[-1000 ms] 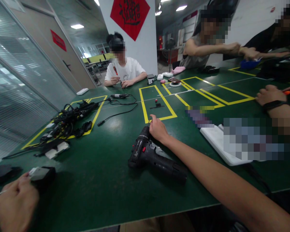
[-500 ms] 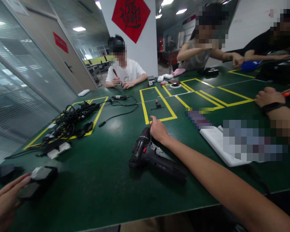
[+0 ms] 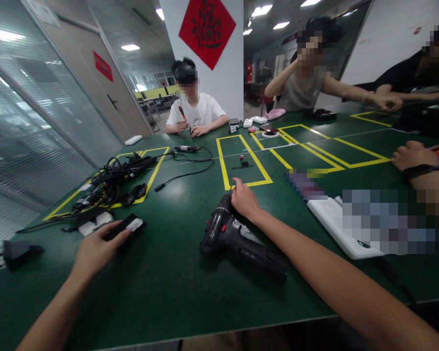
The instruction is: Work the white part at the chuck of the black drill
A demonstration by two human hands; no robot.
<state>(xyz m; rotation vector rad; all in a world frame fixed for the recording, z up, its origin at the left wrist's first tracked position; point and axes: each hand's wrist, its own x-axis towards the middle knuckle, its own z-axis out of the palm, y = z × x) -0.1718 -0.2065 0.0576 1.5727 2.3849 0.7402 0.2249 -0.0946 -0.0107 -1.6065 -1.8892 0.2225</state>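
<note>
My left hand (image 3: 97, 248) is closed around a black boxy block (image 3: 133, 225) with a pale patch on its face, held at the left of the table; its exact kind is unclear. A black cordless drill (image 3: 219, 231) lies on its side in the middle of the table, chuck pointing away from me. At the chuck, my right hand (image 3: 244, 201) has its fingers closed on the thin drill bit (image 3: 233, 185). The right forearm stretches past the drill's handle.
Tangled black cables (image 3: 120, 178) lie at the left, near a dark adapter (image 3: 20, 254). A white power bank (image 3: 336, 222) sits at the right under a blurred patch. Yellow tape (image 3: 249, 184) marks rectangles on the green table (image 3: 161, 302). Several people sit around it; one holds a screwdriver (image 3: 182, 113).
My left hand has carried the black block from the lower left edge toward the middle and away from me. My right hand stays at the drill bit. The view has shifted slightly.
</note>
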